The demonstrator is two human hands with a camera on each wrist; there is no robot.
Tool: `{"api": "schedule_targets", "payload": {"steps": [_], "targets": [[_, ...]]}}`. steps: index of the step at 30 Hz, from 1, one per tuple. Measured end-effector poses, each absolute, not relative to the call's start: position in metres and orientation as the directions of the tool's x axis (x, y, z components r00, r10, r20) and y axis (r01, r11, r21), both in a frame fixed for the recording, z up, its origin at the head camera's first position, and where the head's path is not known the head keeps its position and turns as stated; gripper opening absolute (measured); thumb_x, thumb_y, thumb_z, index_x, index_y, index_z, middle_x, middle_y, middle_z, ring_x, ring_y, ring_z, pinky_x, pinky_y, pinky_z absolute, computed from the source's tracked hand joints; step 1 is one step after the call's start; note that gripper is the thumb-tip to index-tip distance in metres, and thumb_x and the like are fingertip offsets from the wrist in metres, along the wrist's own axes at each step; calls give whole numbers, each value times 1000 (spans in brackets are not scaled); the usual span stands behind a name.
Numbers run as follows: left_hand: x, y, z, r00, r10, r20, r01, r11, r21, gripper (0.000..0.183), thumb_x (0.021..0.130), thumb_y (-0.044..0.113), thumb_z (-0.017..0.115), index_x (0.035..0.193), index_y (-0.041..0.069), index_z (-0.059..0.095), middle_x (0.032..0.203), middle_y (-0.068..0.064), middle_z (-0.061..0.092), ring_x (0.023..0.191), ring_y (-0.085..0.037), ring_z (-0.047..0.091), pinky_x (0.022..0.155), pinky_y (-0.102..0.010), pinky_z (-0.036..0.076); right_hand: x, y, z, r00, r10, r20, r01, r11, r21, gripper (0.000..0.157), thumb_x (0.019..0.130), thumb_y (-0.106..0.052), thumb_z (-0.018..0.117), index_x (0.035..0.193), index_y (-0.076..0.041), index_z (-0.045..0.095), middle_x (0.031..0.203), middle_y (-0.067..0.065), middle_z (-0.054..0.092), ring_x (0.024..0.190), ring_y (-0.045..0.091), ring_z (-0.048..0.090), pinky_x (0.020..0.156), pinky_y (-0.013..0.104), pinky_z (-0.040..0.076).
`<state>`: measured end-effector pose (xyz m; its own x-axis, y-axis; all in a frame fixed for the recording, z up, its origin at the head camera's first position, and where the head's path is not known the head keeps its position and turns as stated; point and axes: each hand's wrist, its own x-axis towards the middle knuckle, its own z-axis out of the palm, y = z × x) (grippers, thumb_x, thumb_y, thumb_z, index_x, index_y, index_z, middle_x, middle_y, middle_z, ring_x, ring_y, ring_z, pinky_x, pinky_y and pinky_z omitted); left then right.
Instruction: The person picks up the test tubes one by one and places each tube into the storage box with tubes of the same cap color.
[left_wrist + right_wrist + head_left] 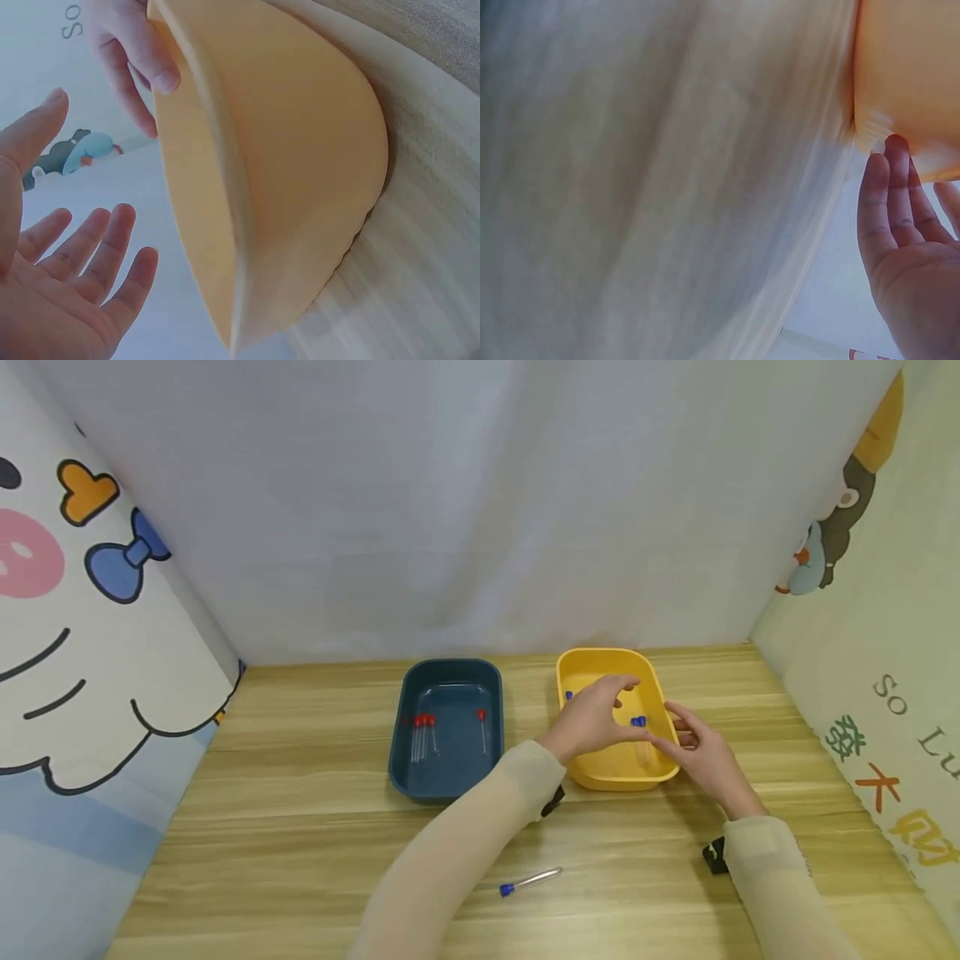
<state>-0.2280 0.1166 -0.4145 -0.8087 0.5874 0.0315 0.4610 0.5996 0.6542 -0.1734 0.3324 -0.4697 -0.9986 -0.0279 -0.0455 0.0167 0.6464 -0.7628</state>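
Over the yellow tray (611, 770) hovers my left hand (588, 720), its fingers spread and nothing between them; the left wrist view also shows this bare palm (67, 300) beside the tray wall (300, 150). My right hand (708, 764) holds the tray's right side, thumb over the rim and fingers against the outer wall. In the right wrist view those fingers (896, 195) touch the wall from outside. Blue-capped tubes (638, 722) lie inside the tray, one cap (569, 695) near its left wall. My left hand partly hides the inside.
A dark blue tray (450, 785) to the left holds several red-capped tubes (423, 735), one (482, 731) lying apart. Another blue-capped tube (531, 881) lies on the wooden table (300, 860) in front. A pale curtain (420, 527) hangs behind.
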Motion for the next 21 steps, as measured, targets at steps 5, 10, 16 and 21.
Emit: {"api": "schedule_targets", "payload": {"steps": [5, 10, 16, 21], "targets": [[-225, 110, -406, -800, 599, 36, 484, 609, 629, 80, 88, 46, 80, 155, 18, 45, 154, 0, 53, 124, -18, 66, 96, -27, 57, -175, 333, -470, -998, -37, -48, 13, 630, -776, 73, 103, -30, 64, 162, -5, 30, 138, 32, 54, 117, 44, 62, 75, 12, 53], [-220, 102, -397, -793, 607, 45, 504, 614, 608, 81, 88, 48, 79, 155, 19, 45, 154, 1, 53, 122, -15, 66, 97, -25, 56, -175, 334, -472, -998, -43, -45, 8, 628, -778, 72, 103, -30, 64, 162, -5, 30, 138, 32, 54, 117, 44, 62, 75, 13, 54], [-212, 89, -384, -790, 611, 48, 510, 612, 604, 81, 87, 49, 79, 155, 20, 45, 154, 2, 53, 121, -14, 64, 97, -25, 56, -176, 335, -472, -997, -43, -60, 19, 630, -777, 72, 104, -33, 62, 163, -7, 29, 140, 32, 52, 119, 45, 60, 75, 13, 52], [-206, 77, -381, -783, 620, 56, 523, 607, 598, 81, 87, 48, 80, 155, 20, 45, 152, 2, 54, 121, -14, 64, 97, -25, 56, -176, 334, -471, -997, -42, -58, 19, 631, -776, 72, 104, -34, 62, 162, -6, 30, 140, 32, 52, 119, 44, 60, 75, 12, 52]]}}
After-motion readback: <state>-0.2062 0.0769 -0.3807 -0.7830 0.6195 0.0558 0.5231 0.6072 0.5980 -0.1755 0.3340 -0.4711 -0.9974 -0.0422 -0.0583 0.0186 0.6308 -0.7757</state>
